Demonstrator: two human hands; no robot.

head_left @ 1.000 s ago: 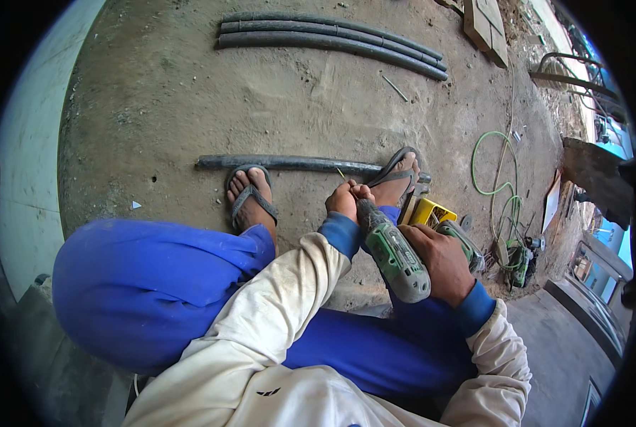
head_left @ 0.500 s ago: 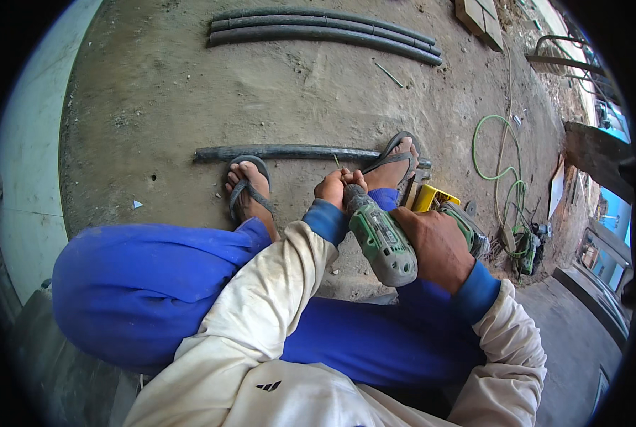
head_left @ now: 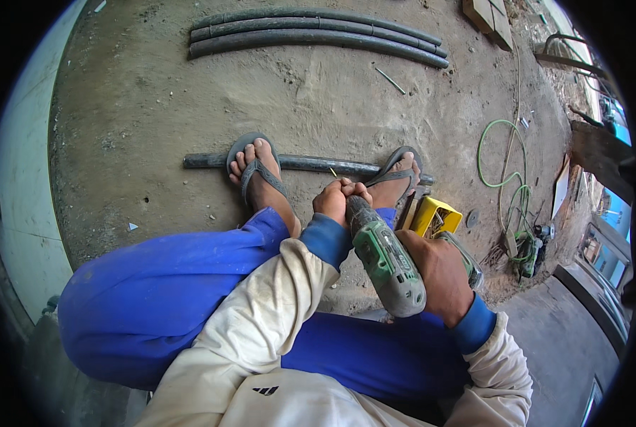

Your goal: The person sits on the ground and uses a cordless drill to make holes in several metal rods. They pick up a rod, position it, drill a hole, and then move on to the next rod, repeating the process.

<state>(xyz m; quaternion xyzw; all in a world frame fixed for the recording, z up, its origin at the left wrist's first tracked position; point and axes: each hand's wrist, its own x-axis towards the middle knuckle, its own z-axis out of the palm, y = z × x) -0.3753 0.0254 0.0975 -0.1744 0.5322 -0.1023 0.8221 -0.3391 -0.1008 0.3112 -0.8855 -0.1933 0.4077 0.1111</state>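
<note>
Right hand (head_left: 439,274): wrapped round the handle of the green and grey drill (head_left: 385,260), knuckles upward; its grip is firm and full of that handle.
Right arm: comes in from the lower right, elbow bent and out to the side, the blue cuff (head_left: 473,324) at the wrist just behind the handle.
Left hand (head_left: 338,199): close in front of the drill's nose, fingers bent inward; its grip is narrow, closed round a thin bit (head_left: 333,172) whose pale tip pokes out beyond the fingers. How far the bit enters the nose is hidden.
Left arm: reaches slantwise up from the lower left, in front of the raised left knee, toward the drill's front end.
Drill: held above the ground between the two hands, nose pointing away from the body and slightly left, rounded back end toward the lap.
Dark pipe (head_left: 318,165): lies on the ground past the hands, the left foot (head_left: 261,171) across it, the right foot (head_left: 397,183) over it near its right end.
Yellow container (head_left: 424,215): on the ground just beyond the right hand.
</note>
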